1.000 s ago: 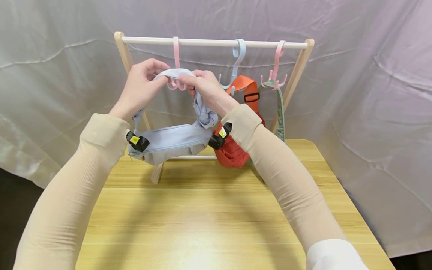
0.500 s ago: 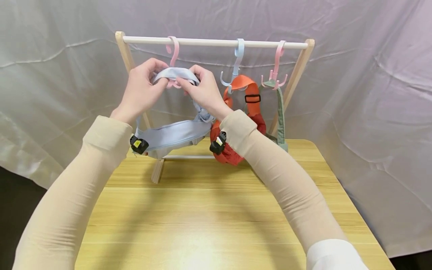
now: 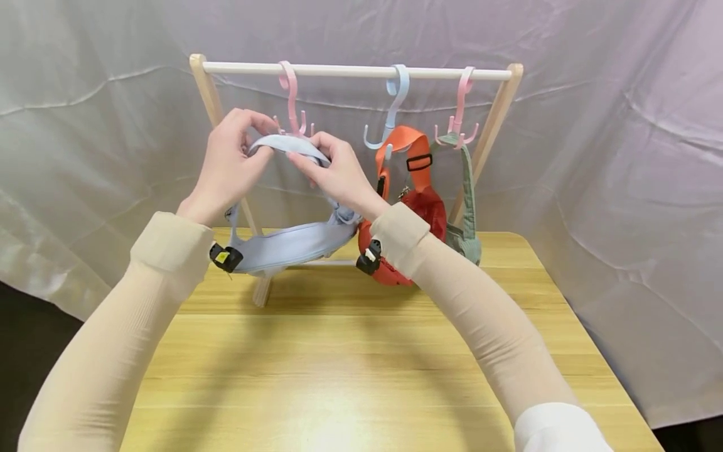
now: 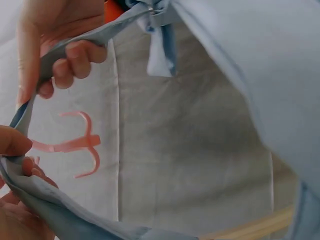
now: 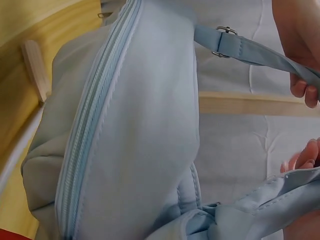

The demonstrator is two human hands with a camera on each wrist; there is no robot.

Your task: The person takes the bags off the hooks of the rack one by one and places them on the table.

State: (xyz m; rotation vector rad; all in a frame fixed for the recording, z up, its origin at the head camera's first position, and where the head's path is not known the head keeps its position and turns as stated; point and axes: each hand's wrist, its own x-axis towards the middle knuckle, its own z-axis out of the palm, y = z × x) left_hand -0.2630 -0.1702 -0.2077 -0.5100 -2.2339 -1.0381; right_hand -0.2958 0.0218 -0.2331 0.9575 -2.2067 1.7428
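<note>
Head view shows left hand [image 3: 228,164] and right hand [image 3: 337,172] pinching the blue bag's strap [image 3: 285,145] just below the pink hook [image 3: 292,107], whose prongs could snag it.

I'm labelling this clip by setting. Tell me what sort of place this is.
Probably a staged indoor setup, not a real shop or closet: a small wooden rack stands on a wooden table, a wrinkled pale cloth backdrop hangs behind, and plastic hooks carry small bags.

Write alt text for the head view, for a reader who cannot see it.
Both hands, left hand and right hand, hold a blue bag by its strap, just below a pink hook on a wooden rack. An orange bag hangs beside it.
</note>
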